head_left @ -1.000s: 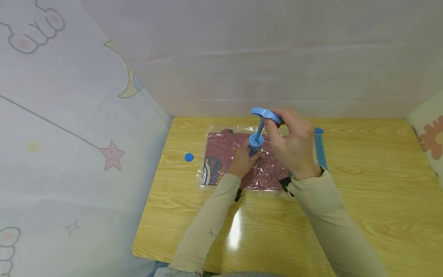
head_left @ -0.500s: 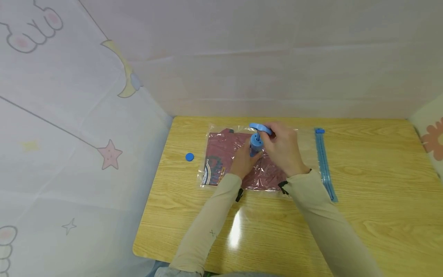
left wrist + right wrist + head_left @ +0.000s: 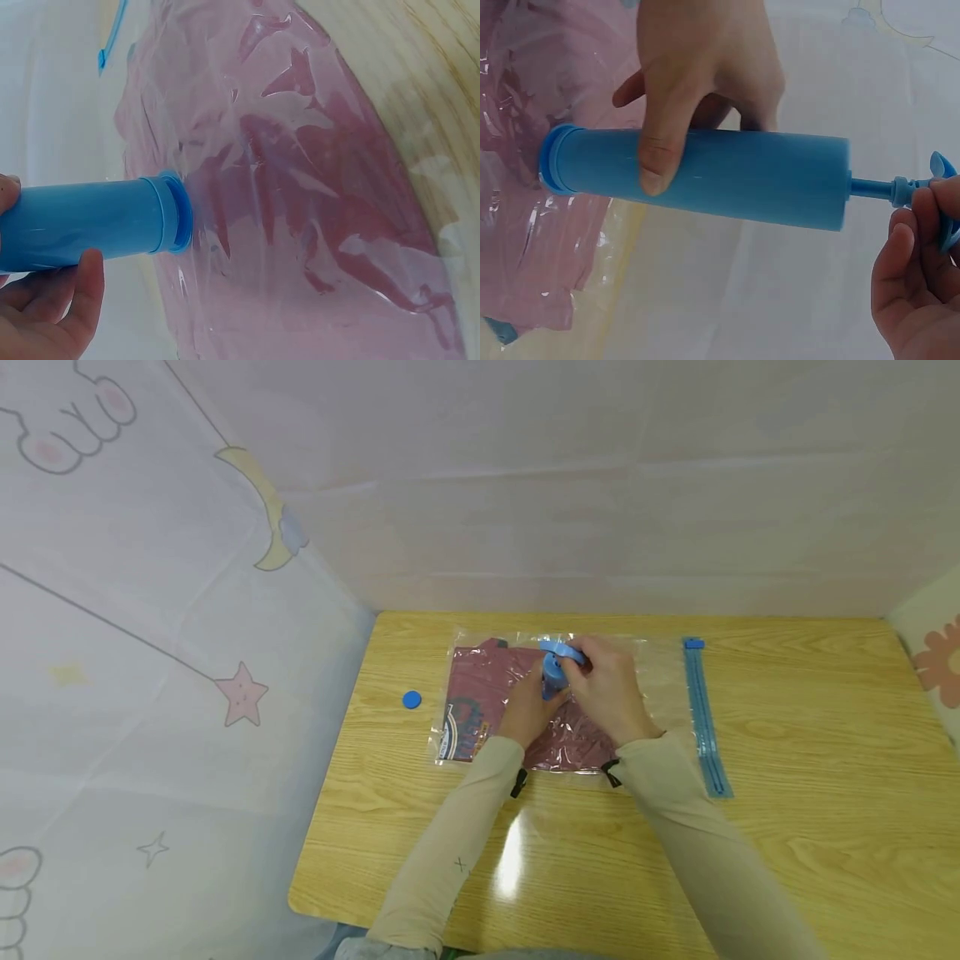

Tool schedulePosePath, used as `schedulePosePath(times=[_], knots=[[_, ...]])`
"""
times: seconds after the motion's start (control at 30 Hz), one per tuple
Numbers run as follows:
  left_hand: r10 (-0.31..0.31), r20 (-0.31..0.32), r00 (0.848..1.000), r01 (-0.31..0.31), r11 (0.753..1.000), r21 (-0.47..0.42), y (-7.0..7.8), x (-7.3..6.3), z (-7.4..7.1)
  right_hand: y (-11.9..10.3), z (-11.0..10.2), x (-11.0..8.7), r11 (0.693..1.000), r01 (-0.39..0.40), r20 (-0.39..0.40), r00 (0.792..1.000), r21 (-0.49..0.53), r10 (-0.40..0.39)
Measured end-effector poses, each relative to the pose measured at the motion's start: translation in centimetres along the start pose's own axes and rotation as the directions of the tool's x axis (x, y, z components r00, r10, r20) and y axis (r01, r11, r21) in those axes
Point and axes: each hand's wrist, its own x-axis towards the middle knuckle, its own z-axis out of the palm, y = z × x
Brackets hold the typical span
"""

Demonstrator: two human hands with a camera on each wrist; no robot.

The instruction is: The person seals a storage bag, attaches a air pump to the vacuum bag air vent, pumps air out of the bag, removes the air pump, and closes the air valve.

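A blue hand pump (image 3: pixel 742 176) stands on the valve of a clear vacuum storage bag (image 3: pixel 663 681). Inside the bag lies a folded dark-red garment (image 3: pixel 480 681) with a printed motif at its left end. My left hand (image 3: pixel 527 706) grips the pump barrel, thumb on one side and fingers on the other. With its fingers curled round the pump handle (image 3: pixel 562 652), my right hand (image 3: pixel 609 689) holds it just above the barrel. A short length of the plunger rod (image 3: pixel 871 188) shows between barrel and handle in the right wrist view. The pump's base meets the blue valve ring (image 3: pixel 180 211).
A small round blue cap (image 3: pixel 412 699) lies on the wooden table (image 3: pixel 810 727) left of the bag. At the bag's right end runs a blue zip seal (image 3: pixel 705 718) with a slider (image 3: pixel 694 643). Patterned cloth walls (image 3: pixel 480 518) border the table's back and sides.
My right hand has pushed the pump handle down from high above the barrel to close over it. The left hand keeps its grip, and the bag lies in the same place.
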Motion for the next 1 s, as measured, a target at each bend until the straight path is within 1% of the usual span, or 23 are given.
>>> schedulePosePath(times=[0.23, 0.4, 0.57, 0.7, 1.0], knots=[[0.038, -0.013, 0.999, -0.038, 0.999, 0.011, 0.1, -0.3, -0.1, 0.9, 0.6, -0.4, 1.000, -0.024, 0.023, 0.999, -0.010, 0.024], [0.032, -0.013, 0.999, -0.032, 0.999, 0.027, 0.0, -0.3, 0.0, 1.2, 0.8, -0.5, 0.999, -0.016, 0.026, 1.000, -0.028, 0.016], [0.029, -0.011, 1.000, -0.029, 0.999, 0.019, 0.1, -0.4, 0.1, 1.4, 0.9, -0.7, 0.999, -0.015, 0.027, 1.000, -0.042, 0.016], [0.028, 0.006, 1.000, -0.028, 1.000, 0.001, 0.1, -0.5, 0.0, 1.4, 0.9, -0.7, 0.999, -0.025, 0.021, 0.999, -0.040, 0.026], [0.048, -0.001, 0.999, -0.048, 0.999, -0.009, -0.1, -0.4, 0.0, 1.3, 0.9, -0.7, 0.999, 0.001, 0.009, 1.000, -0.035, 0.000]])
